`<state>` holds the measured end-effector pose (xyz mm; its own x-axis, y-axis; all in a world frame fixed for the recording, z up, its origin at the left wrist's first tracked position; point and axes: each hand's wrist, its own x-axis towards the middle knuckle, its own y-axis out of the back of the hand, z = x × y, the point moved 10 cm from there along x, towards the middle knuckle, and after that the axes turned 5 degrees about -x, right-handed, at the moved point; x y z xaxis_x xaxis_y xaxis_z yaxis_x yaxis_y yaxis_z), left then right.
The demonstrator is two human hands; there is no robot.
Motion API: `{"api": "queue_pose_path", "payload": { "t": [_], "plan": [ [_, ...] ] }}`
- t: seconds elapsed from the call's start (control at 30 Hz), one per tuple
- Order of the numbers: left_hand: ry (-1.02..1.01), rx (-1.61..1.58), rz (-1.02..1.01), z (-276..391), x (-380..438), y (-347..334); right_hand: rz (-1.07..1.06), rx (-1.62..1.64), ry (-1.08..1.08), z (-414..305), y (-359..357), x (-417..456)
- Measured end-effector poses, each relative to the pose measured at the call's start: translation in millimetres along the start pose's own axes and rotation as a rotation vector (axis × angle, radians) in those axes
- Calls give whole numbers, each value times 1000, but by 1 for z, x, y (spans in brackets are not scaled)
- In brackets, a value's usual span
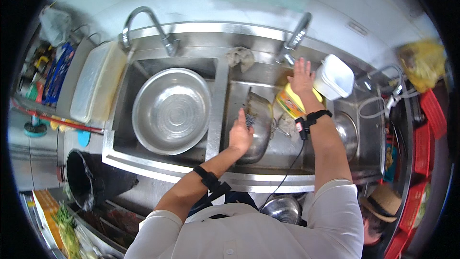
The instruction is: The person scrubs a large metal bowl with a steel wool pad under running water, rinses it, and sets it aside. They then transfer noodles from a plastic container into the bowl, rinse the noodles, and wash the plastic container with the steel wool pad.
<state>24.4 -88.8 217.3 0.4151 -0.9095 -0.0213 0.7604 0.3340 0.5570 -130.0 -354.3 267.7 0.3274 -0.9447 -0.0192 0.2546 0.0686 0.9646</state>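
Note:
My left hand (241, 133) is at the left side of the middle sink basin, with a grey metal scourer (249, 120) in its grip. Beside and partly under it, a metal basin (259, 147) stands tilted on its side, its inside stained brown near the top. My right hand (302, 77) reaches toward the base of the right faucet (287, 57), fingers extended and nothing in them. Below that hand is a yellow tub (287, 101) with a printed label, partly hidden by my forearm. A crumpled cloth (287, 124) lies near the tub.
A large metal bowl (172, 111) sits in the left basin under another faucet (145, 12). A grey rag (241, 58) lies on the back ledge. Right of my hand stands a white plastic tub (334, 77). A person in a straw hat (382, 201) is low at right.

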Motion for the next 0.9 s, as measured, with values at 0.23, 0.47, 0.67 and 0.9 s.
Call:
{"api": "queue_pose_path", "payload": {
  "t": [0.23, 0.47, 0.67, 0.9],
  "plan": [
    [54, -10, 4, -2, 0, 10, -275, -257, 66, 8, -14, 39],
    [157, -66, 18, 7, 62, -3, 186, 901, -217, 14, -36, 13],
    [283, -12, -51, 29, 115, -51, -120, 2081, -761, -53, -92, -64],
    [477, -558, -204, 11, 122, -112, -257, 2032, -657, -71, -93, -66]
  ]
}}
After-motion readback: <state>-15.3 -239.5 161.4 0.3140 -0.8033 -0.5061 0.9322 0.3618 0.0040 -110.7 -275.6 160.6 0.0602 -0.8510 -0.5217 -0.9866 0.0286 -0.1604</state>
